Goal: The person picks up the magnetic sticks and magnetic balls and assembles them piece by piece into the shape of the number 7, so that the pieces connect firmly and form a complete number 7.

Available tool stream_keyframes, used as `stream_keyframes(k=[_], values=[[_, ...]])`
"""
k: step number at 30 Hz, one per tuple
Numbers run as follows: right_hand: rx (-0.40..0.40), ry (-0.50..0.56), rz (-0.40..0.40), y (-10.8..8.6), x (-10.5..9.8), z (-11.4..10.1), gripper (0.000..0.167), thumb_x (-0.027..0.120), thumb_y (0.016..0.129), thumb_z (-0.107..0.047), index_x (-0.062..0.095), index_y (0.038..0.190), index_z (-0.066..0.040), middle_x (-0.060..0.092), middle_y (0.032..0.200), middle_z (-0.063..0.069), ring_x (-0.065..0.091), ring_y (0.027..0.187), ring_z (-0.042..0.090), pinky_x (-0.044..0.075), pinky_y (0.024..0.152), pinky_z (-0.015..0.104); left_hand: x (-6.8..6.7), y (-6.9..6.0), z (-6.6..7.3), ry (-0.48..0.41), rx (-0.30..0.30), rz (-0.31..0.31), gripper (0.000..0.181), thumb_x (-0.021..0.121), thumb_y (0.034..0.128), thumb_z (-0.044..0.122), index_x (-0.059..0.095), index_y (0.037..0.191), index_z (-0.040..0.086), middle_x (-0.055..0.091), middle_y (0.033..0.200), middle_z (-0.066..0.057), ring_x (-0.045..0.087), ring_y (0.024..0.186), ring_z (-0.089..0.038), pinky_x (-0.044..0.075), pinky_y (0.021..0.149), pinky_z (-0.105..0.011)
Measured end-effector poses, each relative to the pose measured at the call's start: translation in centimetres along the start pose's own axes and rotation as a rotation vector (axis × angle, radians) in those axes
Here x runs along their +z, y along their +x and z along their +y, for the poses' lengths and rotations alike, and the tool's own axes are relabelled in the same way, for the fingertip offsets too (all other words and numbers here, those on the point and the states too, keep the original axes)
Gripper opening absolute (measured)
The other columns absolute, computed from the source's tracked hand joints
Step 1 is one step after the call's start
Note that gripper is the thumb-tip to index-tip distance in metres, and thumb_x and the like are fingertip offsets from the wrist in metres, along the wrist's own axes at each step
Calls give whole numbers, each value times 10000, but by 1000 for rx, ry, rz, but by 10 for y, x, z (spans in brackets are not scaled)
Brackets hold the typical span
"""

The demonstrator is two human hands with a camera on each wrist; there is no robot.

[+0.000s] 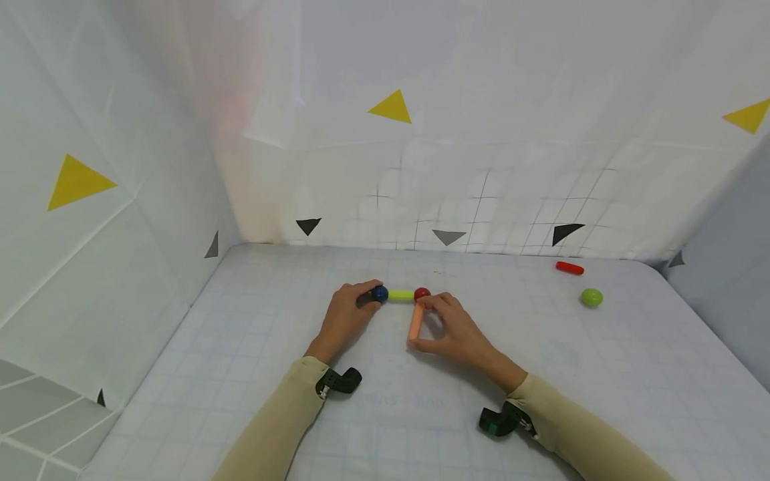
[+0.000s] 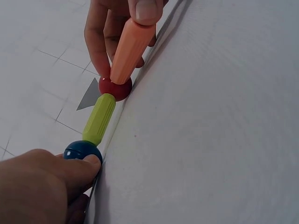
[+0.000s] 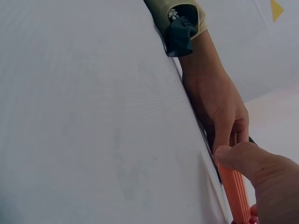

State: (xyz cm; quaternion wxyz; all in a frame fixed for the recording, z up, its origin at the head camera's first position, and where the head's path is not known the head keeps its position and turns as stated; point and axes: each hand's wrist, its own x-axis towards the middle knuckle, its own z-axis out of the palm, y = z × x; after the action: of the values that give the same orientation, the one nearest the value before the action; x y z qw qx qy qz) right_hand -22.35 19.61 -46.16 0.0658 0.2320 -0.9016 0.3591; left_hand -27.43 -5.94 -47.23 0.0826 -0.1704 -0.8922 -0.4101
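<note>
A blue ball (image 1: 379, 294), a yellow-green rod (image 1: 400, 295) and a red ball (image 1: 422, 294) form a line across the table, the rod joining the two balls. My left hand (image 1: 349, 316) pinches the blue ball (image 2: 83, 152) between thumb and fingers. An orange rod (image 1: 416, 322) is held by my right hand (image 1: 460, 334), thumb at its near end and a finger by the red ball. In the left wrist view the orange rod (image 2: 131, 49) meets the red ball (image 2: 115, 88); whether it is fixed in cannot be told.
A short red rod (image 1: 569, 268) and a green ball (image 1: 592, 297) lie at the right back of the white table (image 1: 385, 414). White sheeting with yellow and dark triangles stands behind and at the sides.
</note>
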Motion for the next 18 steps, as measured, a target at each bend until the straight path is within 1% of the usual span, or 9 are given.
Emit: stream_keyframes(k=[6,11,13,18], values=[[-26,-27,7,-1,0,1,735,942,777,-288,593,1386,-70,549,1242,77,547,1109,244,495,942,477,0,1,0,6,22,0,451,795,945,149,696,1385,171,686,1334,-45,611,1125,-259,488,991,-446],[-24,-17,9,-1,-2,1,728,939,779,-295,596,1382,-75,548,1249,75,546,1110,247,496,941,476,0,2,2,19,22,13,496,788,943,169,659,1421,141,714,1273,-62,616,1082,-271,491,960,-460],[-22,-11,7,-1,-2,0,728,940,780,-295,596,1383,-73,550,1250,76,542,1109,249,496,934,474,-1,2,3,11,17,14,495,784,943,176,658,1420,132,720,1252,-65,615,1073,-273,489,957,-462],[-16,-1,4,-1,-3,0,736,943,777,-296,597,1385,-70,550,1247,76,533,1089,245,498,906,457,-1,1,5,-31,8,7,431,784,943,153,701,1365,118,712,1267,-81,617,1142,-284,481,997,-470]])
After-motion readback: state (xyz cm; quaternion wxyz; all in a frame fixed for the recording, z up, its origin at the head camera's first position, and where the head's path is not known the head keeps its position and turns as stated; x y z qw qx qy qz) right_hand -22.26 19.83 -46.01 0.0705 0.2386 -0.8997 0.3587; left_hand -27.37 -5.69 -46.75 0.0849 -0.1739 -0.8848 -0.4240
